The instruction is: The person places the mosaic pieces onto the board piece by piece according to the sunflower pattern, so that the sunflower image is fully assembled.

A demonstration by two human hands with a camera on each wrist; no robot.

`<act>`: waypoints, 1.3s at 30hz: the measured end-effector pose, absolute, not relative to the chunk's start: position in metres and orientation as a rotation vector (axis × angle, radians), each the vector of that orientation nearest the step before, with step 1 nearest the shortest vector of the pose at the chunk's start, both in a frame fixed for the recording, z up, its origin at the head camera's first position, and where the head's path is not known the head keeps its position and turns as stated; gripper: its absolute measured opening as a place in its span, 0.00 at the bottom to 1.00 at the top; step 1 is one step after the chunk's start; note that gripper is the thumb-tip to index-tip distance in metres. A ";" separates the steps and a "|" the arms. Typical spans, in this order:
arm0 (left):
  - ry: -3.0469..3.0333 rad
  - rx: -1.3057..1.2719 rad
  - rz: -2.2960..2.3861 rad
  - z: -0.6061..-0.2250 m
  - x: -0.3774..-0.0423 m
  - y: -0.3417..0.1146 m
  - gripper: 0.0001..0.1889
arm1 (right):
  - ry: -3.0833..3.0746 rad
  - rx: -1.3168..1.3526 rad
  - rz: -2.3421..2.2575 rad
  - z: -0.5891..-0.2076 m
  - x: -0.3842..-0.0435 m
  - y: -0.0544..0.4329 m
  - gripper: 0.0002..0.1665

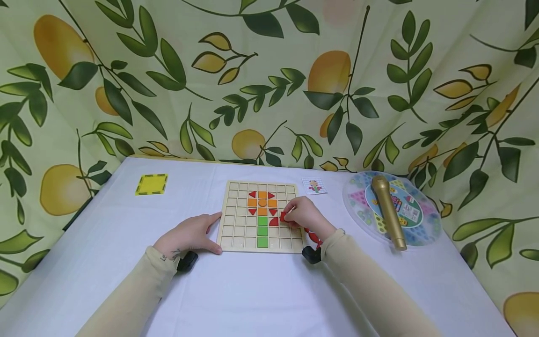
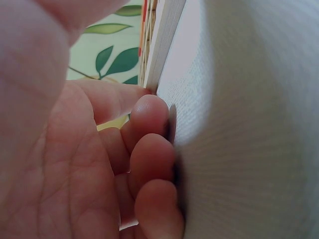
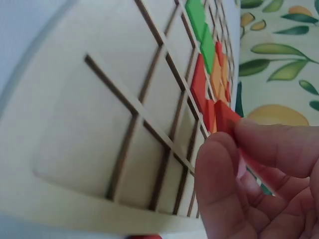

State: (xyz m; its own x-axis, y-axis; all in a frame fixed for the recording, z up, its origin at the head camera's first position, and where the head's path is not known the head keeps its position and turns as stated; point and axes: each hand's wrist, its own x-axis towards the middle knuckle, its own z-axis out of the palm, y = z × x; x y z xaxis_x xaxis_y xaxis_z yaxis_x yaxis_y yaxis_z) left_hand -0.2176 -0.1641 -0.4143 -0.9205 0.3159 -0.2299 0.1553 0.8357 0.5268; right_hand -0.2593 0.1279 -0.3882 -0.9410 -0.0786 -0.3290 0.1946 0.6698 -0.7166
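A wooden grid board lies flat on the table with green, orange and red tiles set in its cells. My left hand rests at the board's left side, index fingertip and thumb touching its edge; in the left wrist view the other fingers bend against the tablecloth. Between thumb and index finger, my right hand pinches a small red tile over the board's right half. Just left of it sits a red tile with a curved side. The right hand hides part of the right columns.
Red pieces lie beside the board, partly behind the right wrist. A picture card is behind the board, and a yellow square is at far left. On the right, a gold microphone lies across a round clear case.
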 end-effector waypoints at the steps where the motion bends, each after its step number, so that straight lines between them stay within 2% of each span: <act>1: 2.707 0.354 0.739 -0.414 -0.217 -0.164 0.57 | 2.558 0.078 -1.134 -0.389 -0.259 0.126 0.04; 12: 2.705 0.360 0.740 -0.413 -0.217 -0.164 0.57 | 2.649 0.024 -0.940 -0.389 -0.257 0.117 0.01; 20: 2.706 0.371 0.733 -0.414 -0.217 -0.165 0.57 | 2.751 -0.030 -0.733 -0.391 -0.259 0.112 0.05; 29: 2.709 0.382 0.731 -0.414 -0.217 -0.165 0.57 | 2.839 -0.088 -0.510 -0.391 -0.258 0.106 0.05; 33: 2.713 0.385 0.725 -0.415 -0.217 -0.165 0.57 | 2.878 -0.082 -0.489 -0.384 -0.259 0.114 0.03; 39: 2.712 0.376 0.735 -0.413 -0.217 -0.164 0.57 | 2.899 -0.010 -0.449 -0.373 -0.264 0.143 0.06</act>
